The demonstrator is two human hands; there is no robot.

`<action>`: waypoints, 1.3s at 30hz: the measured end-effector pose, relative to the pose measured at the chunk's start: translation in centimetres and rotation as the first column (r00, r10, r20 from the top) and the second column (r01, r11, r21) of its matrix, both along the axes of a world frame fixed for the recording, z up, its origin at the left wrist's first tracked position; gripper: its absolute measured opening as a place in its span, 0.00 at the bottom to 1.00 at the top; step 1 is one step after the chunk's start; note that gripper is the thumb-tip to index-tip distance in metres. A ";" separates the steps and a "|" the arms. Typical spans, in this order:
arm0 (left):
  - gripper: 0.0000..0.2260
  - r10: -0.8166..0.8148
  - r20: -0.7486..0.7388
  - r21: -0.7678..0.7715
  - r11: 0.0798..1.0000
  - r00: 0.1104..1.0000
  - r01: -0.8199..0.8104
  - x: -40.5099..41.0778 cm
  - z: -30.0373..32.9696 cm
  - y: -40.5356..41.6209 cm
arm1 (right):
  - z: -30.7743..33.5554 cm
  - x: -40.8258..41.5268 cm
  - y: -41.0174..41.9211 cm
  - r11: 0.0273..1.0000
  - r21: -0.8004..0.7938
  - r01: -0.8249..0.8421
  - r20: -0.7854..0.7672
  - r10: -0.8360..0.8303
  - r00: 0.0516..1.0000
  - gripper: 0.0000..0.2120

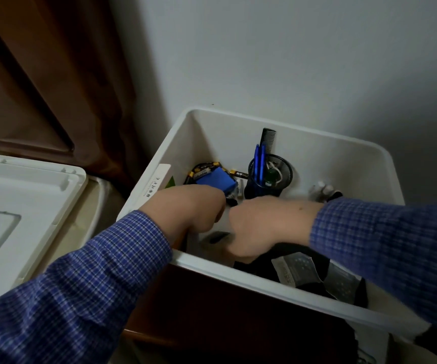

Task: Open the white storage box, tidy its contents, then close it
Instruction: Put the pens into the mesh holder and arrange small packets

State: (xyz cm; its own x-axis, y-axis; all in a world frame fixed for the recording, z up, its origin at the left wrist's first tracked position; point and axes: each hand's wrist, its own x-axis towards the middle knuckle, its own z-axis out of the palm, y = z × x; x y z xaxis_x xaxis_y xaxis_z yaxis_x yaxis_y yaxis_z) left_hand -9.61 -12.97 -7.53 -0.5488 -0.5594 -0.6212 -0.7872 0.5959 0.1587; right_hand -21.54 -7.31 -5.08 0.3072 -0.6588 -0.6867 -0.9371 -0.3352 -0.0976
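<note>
- The white storage box [285, 143] stands open against the wall, its lid [22, 195] set aside on the left, so the step in hand looks like tidying the contents.
- Both hands reach down inside. The left hand [196, 208] is beside a blue block [216, 181] and loose batteries [238, 174]; the right hand [262, 227] is above dark packets [317, 274].
- The fingers of both hands are hidden below the knuckles; I cannot tell whether they grip anything.
- Doing it well likely means gathering the batteries together, and keeping the mesh pen cup [270, 177] upright so its pens [259, 164] and comb [268, 139] do not spill.
- Lay the packets flat, low enough for the lid to seat.
</note>
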 end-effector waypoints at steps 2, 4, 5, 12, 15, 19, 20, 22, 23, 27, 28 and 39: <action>0.11 -0.010 -0.024 0.004 1.000 1.000 0.010 0.0 0.0 -0.2 | -1.6 0.6 -0.1 0.999 -0.025 0.037 0.042 -0.036 0.998 0.12; 0.09 -0.018 -0.034 0.000 1.000 0.999 0.018 0.1 0.0 -0.2 | -3.1 1.0 0.1 0.997 -0.070 0.039 0.079 -0.033 0.996 0.14; 0.09 -0.020 -0.039 -0.007 1.000 0.999 0.020 0.1 0.0 -0.1 | -3.8 1.2 0.3 0.995 -0.096 0.033 0.091 -0.024 0.996 0.15; 0.10 0.005 0.006 0.034 0.999 1.000 -0.005 0.2 0.0 -0.1 | -5.7 1.7 0.6 0.986 -0.135 -0.102 0.103 0.116 0.988 0.09; 0.09 -0.003 0.041 0.074 0.997 0.999 0.000 0.2 -0.1 0.1 | -5.6 1.4 0.7 0.989 -0.096 -0.114 0.153 0.128 0.980 0.10; 0.09 -0.009 0.064 0.070 0.998 0.998 0.004 0.0 0.0 0.2 | -4.2 0.7 0.9 0.995 -0.054 -0.090 0.139 0.097 0.986 0.11; 0.09 -0.005 0.069 0.068 0.998 0.998 0.000 0.0 0.0 0.1 | -3.5 0.2 0.8 0.997 -0.061 -0.046 0.130 0.053 0.990 0.10; 0.11 0.013 0.086 0.069 0.997 0.996 -0.019 0.0 0.0 0.1 | -2.1 -1.5 0.4 0.989 -0.136 0.056 0.134 -0.038 0.990 0.08; 0.12 0.019 0.098 0.072 0.997 0.995 -0.026 0.0 0.0 0.2 | -1.5 -2.6 0.2 0.977 -0.183 0.110 0.149 -0.083 0.985 0.09; 0.08 0.039 0.072 -0.028 0.999 0.997 -0.037 -0.9 0.7 -0.7 | -0.7 -6.1 -0.2 0.935 -0.208 0.288 0.235 -0.238 0.942 0.08; 0.05 0.065 0.043 -0.079 0.995 0.997 -0.061 -1.4 1.0 -1.1 | -0.8 -6.3 -0.3 0.932 -0.199 0.302 0.249 -0.250 0.936 0.08; 0.03 0.252 0.048 -0.077 0.966 0.966 -0.248 -3.1 -0.5 -3.4 | -5.1 -2.9 -2.1 0.947 -0.224 0.230 0.196 -0.188 0.962 0.05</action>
State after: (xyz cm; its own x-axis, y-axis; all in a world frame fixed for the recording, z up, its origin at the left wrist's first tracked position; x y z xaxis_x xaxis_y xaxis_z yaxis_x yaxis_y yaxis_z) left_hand -12.74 -16.41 -8.02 -0.3505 -0.7178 -0.6016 -0.9192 0.3867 0.0740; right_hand -24.41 -9.40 -10.13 0.2429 -0.8604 -0.4480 -0.9650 -0.1672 -0.2023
